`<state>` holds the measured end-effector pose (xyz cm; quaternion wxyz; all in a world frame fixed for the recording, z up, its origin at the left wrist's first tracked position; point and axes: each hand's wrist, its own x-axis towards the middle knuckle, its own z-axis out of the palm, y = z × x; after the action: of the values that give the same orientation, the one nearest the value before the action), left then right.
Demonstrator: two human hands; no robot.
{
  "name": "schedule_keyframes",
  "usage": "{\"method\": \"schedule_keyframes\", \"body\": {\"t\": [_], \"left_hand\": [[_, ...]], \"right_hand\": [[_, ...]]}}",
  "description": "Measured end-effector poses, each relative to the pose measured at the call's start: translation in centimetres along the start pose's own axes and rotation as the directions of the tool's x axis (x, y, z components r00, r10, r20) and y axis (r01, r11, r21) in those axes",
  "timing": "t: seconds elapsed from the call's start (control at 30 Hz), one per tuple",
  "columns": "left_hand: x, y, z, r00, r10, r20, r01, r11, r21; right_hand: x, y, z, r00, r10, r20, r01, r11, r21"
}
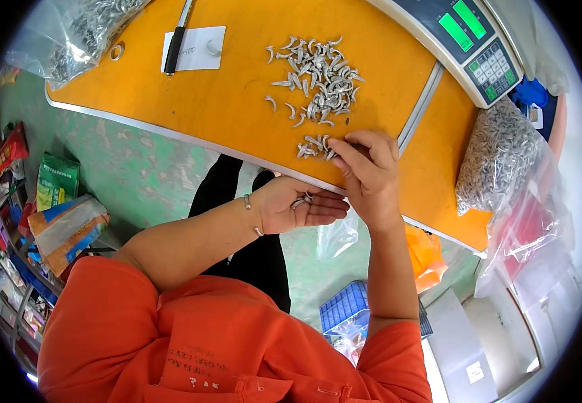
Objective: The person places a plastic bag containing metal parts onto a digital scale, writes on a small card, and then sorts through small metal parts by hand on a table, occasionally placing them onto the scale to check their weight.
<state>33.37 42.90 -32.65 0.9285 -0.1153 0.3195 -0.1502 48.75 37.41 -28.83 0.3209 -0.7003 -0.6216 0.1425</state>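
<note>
Palm up just below the table's front edge, my left hand [301, 207] cups a few small curved grey metal pieces [302, 200]. Above and to its right, my right hand [368, 171] pinches at a small cluster of the same pieces [311, 146] near the edge. Thumb and forefinger close on one piece [331, 152], partly covered by the fingertips. Farther back lies a larger loose heap of these curved metal pieces [328, 77], with several strays on its left side.
The orange table [237, 114] has a metal-trimmed front edge. A digital scale [465, 40] stands at the back right, above a clear bag of metal pieces [496, 154]. Another filled bag [82, 40], a metal ring [117, 52] and a black-handled knife-like tool [176, 50] on white paper lie left.
</note>
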Motion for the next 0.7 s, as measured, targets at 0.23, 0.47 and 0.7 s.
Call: {"method": "schedule_keyframes", "body": {"t": [0.23,0.47,0.7], "left_hand": [[0.06,-0.05,0.02,1.000,0.006,0.012,-0.006,1.000,0.006],[0.12,-0.13,0.00,0.999,0.013,0.041,-0.013,1.000,0.003],[0.16,-0.14,0.03,0.999,0.028,0.025,-0.028,0.999,0.016]], "right_hand": [[-0.39,-0.07,0.08,0.995,0.058,-0.080,-0.058,0.998,0.006],[-0.21,-0.08,0.72,0.998,-0.027,-0.054,0.026,0.999,-0.029],[-0.08,-0.54,0.62,0.995,0.016,-0.102,-0.012,0.999,0.038]]}}
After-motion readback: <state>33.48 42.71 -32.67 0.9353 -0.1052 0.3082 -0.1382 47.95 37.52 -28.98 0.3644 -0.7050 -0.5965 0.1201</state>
